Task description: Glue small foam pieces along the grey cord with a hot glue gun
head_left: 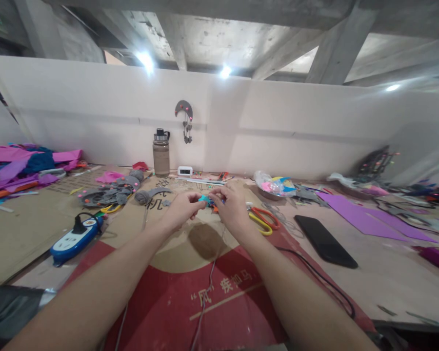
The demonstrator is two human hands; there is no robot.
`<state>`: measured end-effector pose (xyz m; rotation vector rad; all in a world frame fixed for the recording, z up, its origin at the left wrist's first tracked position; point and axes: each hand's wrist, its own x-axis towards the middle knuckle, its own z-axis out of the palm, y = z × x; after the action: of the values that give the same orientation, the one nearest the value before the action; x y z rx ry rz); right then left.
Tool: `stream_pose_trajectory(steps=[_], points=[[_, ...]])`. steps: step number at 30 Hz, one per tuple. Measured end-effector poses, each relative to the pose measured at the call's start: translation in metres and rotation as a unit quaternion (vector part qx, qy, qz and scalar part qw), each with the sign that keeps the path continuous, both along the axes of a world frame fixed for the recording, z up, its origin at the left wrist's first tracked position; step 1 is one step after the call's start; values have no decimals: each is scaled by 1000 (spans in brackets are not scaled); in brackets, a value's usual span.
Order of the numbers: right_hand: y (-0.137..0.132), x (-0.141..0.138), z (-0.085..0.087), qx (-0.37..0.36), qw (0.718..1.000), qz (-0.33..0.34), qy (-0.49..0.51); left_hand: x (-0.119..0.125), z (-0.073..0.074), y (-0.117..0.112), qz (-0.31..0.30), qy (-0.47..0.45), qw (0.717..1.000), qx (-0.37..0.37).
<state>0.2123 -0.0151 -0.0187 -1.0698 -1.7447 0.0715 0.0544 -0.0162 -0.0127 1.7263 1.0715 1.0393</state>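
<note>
My left hand pinches a small teal piece between thumb and fingertips, above the middle of a printed cardboard sheet. Close on its right, the bent fingers of my right hand are pressed together against the teal piece's edge; what they grip is too small to name. Under the hands, small orange and blue bits show in part. A thin grey cord runs from below my right hand toward the front edge. Beside that hand lie scissors with orange handles and a pair with yellow handles.
A blue-and-white power strip with a black plug lies left; grey felt pieces are behind it. A water bottle and small white clock stand at the back. A black phone and purple sheets lie right.
</note>
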Motion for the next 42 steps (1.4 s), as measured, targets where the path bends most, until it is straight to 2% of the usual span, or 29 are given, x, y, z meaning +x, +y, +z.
stream_pose_trajectory(steps=[32,42], points=[[-4,0,1,1,1000,5,-17,-2,-2,2,-11,-18,1000,23],[-5,0,2,6,1000,1,-29,0,-3,3,4,-29,999,23]])
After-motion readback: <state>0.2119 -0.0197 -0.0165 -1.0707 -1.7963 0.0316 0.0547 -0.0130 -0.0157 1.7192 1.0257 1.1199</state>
